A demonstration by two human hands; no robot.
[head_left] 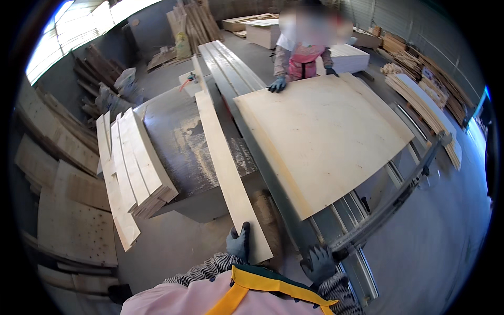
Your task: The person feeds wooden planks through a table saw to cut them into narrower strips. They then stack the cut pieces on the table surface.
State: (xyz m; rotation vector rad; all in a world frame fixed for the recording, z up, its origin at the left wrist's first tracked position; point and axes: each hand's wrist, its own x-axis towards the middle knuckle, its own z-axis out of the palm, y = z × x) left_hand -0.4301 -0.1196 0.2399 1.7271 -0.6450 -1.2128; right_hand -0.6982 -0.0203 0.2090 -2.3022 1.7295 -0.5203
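My left hand (239,243), in a grey-blue work glove, grips the left edge of a long narrow wood strip (224,167) near its close end. The strip runs away from me along the panel saw's table (181,131). My right hand (319,265), gloved alike, has its fingers spread by the near end of the sliding table and its metal rail, holding nothing that I can see. A large plywood panel (325,142) lies on the sliding side. Across from me a co-worker (304,58) has one gloved hand (277,84) at the panel's far edge.
Stacked wood strips (136,157) lie at the saw table's left side. A metal crosscut fence (388,205) angles past the panel at right. Boards (76,226) lean along the left wall, and board piles (425,105) lie at the far right.
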